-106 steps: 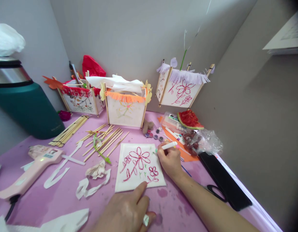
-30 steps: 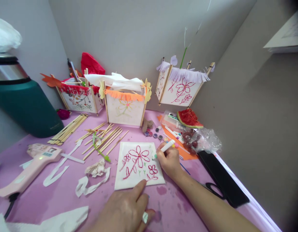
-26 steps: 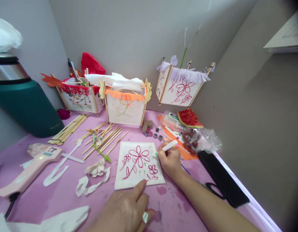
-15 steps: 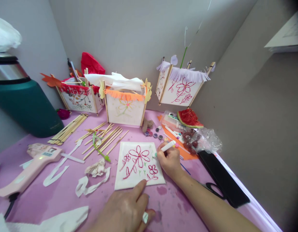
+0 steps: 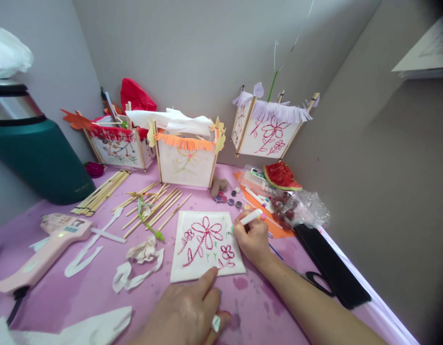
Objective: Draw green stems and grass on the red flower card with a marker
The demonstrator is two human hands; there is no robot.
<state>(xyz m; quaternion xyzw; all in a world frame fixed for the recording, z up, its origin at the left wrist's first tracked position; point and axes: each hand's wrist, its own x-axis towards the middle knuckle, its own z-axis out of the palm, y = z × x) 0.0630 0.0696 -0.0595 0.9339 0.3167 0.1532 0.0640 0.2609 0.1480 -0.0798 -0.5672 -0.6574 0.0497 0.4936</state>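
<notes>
A white square panel (image 5: pixel 192 266) with red dotted flowers and small green marks lies flat on the purple table (image 5: pixel 250 306). My right hand (image 5: pixel 253 237) is closed around a white marker (image 5: pixel 250 217), its green tip end at the panel's right edge. Below the panel, my left hand (image 5: pixel 194 306) rests with the index fingertip on the panel's lower edge. Its other fingers are partly bent, and a small pale green-and-white scrap (image 5: pixel 216 323) shows between them; whether they grip it firmly is hard to tell.
Decorated lanterns (image 5: pixel 187 167) stand behind, and another (image 5: pixel 270 134) hangs at the right. Wooden sticks (image 5: pixel 164 211), a pink glue gun (image 5: pixel 45 258) and a green bottle (image 5: pixel 38 153) are on the left. Paint pots (image 5: pixel 231 201), markers, scissors (image 5: pixel 320 282) and a black case (image 5: pixel 332 268) lie right.
My right hand and the marker have shifted very slightly at the panel's right edge. My left hand stays in place.
</notes>
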